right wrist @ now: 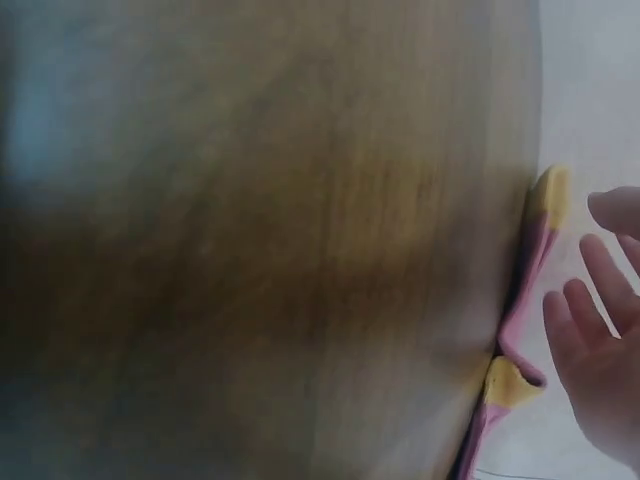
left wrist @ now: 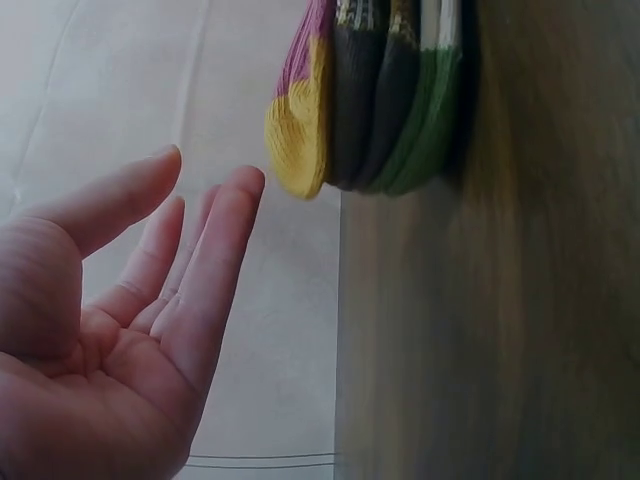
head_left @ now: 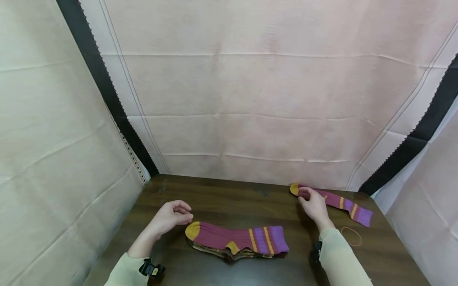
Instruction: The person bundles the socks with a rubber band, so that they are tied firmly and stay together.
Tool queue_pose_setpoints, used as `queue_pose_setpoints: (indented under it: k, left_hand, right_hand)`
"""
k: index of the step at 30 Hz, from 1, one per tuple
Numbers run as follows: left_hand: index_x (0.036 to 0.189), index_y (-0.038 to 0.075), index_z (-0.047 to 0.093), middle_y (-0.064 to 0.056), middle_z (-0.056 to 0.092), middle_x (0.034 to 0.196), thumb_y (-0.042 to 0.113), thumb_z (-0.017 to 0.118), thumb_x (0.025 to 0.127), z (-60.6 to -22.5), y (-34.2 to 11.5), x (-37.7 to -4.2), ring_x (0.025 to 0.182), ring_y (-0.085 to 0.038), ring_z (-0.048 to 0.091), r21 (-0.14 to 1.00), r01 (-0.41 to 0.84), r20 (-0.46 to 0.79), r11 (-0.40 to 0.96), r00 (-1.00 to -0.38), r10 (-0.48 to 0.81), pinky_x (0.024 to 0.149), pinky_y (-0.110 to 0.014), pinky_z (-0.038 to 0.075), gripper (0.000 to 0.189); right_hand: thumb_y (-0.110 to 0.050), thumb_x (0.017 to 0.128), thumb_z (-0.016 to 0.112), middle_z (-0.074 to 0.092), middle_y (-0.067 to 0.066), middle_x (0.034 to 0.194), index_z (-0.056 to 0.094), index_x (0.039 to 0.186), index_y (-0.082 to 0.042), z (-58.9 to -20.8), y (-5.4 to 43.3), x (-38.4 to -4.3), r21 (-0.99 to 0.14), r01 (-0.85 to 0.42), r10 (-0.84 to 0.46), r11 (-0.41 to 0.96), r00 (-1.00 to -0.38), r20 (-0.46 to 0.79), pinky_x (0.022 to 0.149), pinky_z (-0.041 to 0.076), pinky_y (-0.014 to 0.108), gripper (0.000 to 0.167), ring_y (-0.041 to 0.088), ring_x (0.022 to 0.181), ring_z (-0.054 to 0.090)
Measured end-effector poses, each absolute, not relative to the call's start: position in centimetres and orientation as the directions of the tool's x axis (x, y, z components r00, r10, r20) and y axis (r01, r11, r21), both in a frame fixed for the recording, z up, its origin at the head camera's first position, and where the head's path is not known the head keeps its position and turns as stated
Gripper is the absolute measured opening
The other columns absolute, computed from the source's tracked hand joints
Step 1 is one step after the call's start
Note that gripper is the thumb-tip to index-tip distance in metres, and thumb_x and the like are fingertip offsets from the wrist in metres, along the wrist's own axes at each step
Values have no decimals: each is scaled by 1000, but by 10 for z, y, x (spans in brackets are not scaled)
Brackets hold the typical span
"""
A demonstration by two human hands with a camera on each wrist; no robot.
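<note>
A stack of socks [head_left: 229, 238] lies at the table's middle; the top one is maroon with a yellow toe and heel and purple-and-yellow stripes at the cuff. Dark and green toes [left wrist: 400, 130] show beneath it in the left wrist view. Just left of the yellow toe, my left hand [head_left: 175, 216] hovers with loosely bent fingers, holding nothing. A single matching maroon sock [head_left: 334, 200] stretches along the far right of the table. Over its toe half is my right hand [head_left: 313, 204]; the right wrist view shows its fingers [right wrist: 600, 290] apart from the fabric, with nothing held.
A thin tan rubber band [head_left: 352, 236] lies right of my right forearm. The dark wooden table [head_left: 229, 198] meets pale fabric walls [head_left: 250, 99] at the back and sides. Black strips [head_left: 114, 99] run along the wall corners.
</note>
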State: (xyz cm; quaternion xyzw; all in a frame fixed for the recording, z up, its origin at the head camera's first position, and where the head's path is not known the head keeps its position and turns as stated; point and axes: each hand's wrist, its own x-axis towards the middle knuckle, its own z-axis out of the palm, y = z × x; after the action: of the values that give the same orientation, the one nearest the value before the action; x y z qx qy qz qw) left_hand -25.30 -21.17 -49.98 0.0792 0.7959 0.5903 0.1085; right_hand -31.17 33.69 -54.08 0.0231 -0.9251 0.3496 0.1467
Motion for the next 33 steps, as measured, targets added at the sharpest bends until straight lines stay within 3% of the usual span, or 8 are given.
queue_pose_setpoints:
  k: [9, 17, 33]
  left_hand:
    - [120, -9, 63, -15, 72, 98, 8, 81, 96, -498, -216, -253, 92, -29, 75, 962, -17, -85, 271, -967, 240, 88, -51, 63, 33]
    - [119, -8, 64, -15, 72, 99, 7, 80, 97, -498, -215, -252, 92, -29, 75, 965, -18, -83, 262, -967, 240, 87, -51, 63, 32]
    - [117, -6, 65, -16, 72, 100, 9, 81, 97, -494, -204, -255, 94, -32, 75, 970, 20, -52, 242, -956, 290, 87, -51, 63, 30]
  right_hand:
    - [-14, 100, 71, 59, 32, 144, 54, 147, 9, -549, 342, -316, -629, -93, -29, 772, -993, 111, 113, 39, 66, 55, 53, 136, 52]
    - [-11, 97, 72, 63, 31, 140, 58, 142, 11, -543, 331, -314, -543, -81, -44, 836, -996, 80, 111, 42, 66, 51, 53, 133, 55]
    - [-5, 95, 68, 78, 10, 119, 75, 128, -8, -530, 309, -303, -457, -92, -77, 885, -996, 52, 101, 47, 69, 34, 43, 119, 68]
